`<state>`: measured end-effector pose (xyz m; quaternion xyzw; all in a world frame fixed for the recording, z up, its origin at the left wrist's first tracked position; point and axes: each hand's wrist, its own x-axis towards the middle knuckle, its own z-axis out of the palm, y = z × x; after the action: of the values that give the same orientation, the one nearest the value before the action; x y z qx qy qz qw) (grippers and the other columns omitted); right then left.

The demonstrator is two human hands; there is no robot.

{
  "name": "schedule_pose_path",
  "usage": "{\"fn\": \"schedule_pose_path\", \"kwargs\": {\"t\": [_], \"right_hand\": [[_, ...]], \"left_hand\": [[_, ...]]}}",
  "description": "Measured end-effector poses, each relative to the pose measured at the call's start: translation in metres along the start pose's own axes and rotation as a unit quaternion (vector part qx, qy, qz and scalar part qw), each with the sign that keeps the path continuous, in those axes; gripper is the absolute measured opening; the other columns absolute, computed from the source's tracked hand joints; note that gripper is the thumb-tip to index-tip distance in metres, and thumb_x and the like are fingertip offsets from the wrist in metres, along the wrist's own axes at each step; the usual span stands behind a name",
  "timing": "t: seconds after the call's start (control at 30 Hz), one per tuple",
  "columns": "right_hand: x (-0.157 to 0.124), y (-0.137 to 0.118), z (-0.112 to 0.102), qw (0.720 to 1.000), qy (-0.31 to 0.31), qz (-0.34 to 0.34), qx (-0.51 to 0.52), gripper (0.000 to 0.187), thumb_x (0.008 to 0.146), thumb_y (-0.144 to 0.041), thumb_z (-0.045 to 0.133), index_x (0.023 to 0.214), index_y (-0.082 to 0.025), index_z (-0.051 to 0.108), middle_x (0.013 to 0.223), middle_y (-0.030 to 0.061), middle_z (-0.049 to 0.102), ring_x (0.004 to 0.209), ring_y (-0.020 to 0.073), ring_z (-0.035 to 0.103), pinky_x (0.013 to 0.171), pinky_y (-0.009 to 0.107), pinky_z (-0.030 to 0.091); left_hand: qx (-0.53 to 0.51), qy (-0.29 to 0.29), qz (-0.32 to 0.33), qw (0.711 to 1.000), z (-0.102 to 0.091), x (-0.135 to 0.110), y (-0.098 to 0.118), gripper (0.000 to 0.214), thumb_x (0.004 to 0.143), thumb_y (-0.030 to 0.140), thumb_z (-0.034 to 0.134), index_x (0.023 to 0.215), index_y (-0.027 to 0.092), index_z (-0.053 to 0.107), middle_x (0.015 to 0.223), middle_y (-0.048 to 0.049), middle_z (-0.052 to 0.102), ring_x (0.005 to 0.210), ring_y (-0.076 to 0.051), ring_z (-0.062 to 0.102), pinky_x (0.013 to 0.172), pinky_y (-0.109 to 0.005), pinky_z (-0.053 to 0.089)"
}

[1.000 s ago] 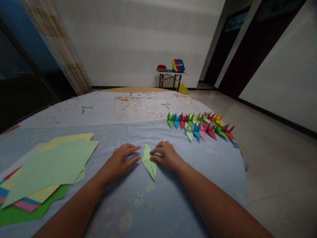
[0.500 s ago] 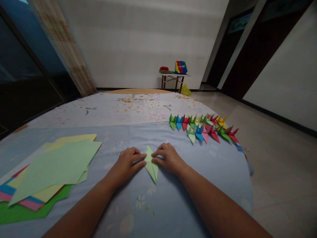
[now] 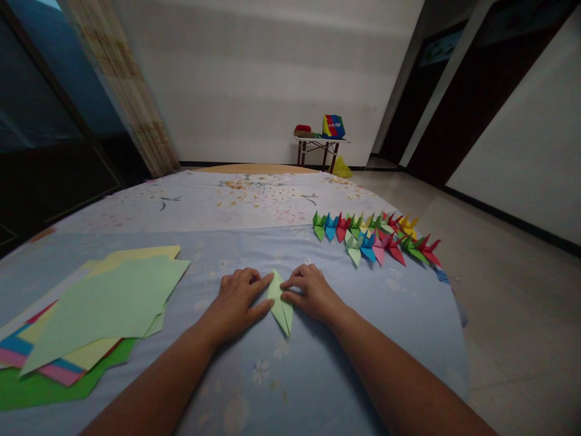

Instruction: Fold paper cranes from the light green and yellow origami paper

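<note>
A light green folded origami paper [image 3: 282, 310], narrow and diamond-shaped with a crease down its lower half, lies on the blue cloth in front of me. At its left edge is my left hand [image 3: 242, 300], index fingertip near the top point and thumb lower down, a gap between them. My right hand [image 3: 313, 292] grips the right edge between thumb and index finger, its other fingers curled. Both hands hold the paper against the table.
Loose colored paper sheets [image 3: 109, 297] are piled at the left. Several folded paper cranes [image 3: 374, 242] stand in rows at the right. Both lie on the round table's flowered cloth [image 3: 204, 203]. By the far wall, a small table [image 3: 318, 141] carries a colorful box [image 3: 333, 126].
My left index finger has moved up to the paper's top point, and the left thumb and index are farther apart. The right hand keeps its hold. The view has shifted slightly.
</note>
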<state>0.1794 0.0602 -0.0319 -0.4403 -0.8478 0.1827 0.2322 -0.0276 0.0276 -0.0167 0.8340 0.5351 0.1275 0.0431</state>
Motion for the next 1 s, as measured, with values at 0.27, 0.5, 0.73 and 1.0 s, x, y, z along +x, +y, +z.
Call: {"fn": "schedule_pose_path", "kwargs": {"t": [0.27, 0.5, 0.73, 1.0], "right_hand": [[0.001, 0.001, 0.001, 1.000, 0.001, 0.001, 0.003, 0.021, 0.077, -0.038, 0.064, 0.096, -0.030, 0.068, 0.094, 0.0032, 0.055, 0.092, 0.0182, 0.045, 0.083, 0.035, 0.033], [0.002, 0.002, 0.003, 1.000, -0.005, 0.002, -0.012, 0.021, 0.077, -0.039, 0.064, 0.096, -0.030, 0.068, 0.095, 0.0034, 0.055, 0.093, 0.0183, 0.045, 0.082, 0.034, 0.033], [0.001, 0.000, 0.001, 1.000, 0.008, 0.002, -0.005, 0.021, 0.077, -0.039, 0.064, 0.096, -0.030, 0.068, 0.094, 0.0033, 0.055, 0.093, 0.0185, 0.045, 0.082, 0.034, 0.033], [0.000, -0.002, 0.000, 1.000, 0.012, -0.002, -0.015, 0.023, 0.079, -0.041, 0.061, 0.097, -0.029, 0.068, 0.095, 0.0038, 0.056, 0.094, 0.0188, 0.045, 0.084, 0.034, 0.034]], "left_hand": [[0.031, 0.005, -0.024, 0.999, 0.005, 0.007, 0.001, 0.048, 0.080, 0.048, 0.048, 0.126, 0.033, 0.048, 0.112, -0.0081, 0.050, 0.108, -0.028, 0.041, 0.091, -0.046, 0.026], [0.046, -0.009, -0.071, 0.996, 0.011, 0.011, -0.001, 0.055, 0.075, 0.051, 0.053, 0.128, 0.037, 0.045, 0.129, -0.0093, 0.043, 0.121, -0.033, 0.033, 0.096, -0.053, 0.018], [0.075, 0.018, -0.072, 0.994, 0.003, 0.001, 0.011, 0.054, 0.084, 0.050, 0.040, 0.133, 0.026, 0.040, 0.140, -0.0124, 0.037, 0.130, -0.030, 0.026, 0.100, -0.052, 0.017], [0.060, -0.074, -0.004, 0.995, -0.001, -0.024, 0.051, 0.050, 0.087, 0.040, 0.039, 0.132, 0.018, 0.042, 0.139, -0.0106, 0.040, 0.130, -0.028, 0.030, 0.104, -0.052, 0.012]]}}
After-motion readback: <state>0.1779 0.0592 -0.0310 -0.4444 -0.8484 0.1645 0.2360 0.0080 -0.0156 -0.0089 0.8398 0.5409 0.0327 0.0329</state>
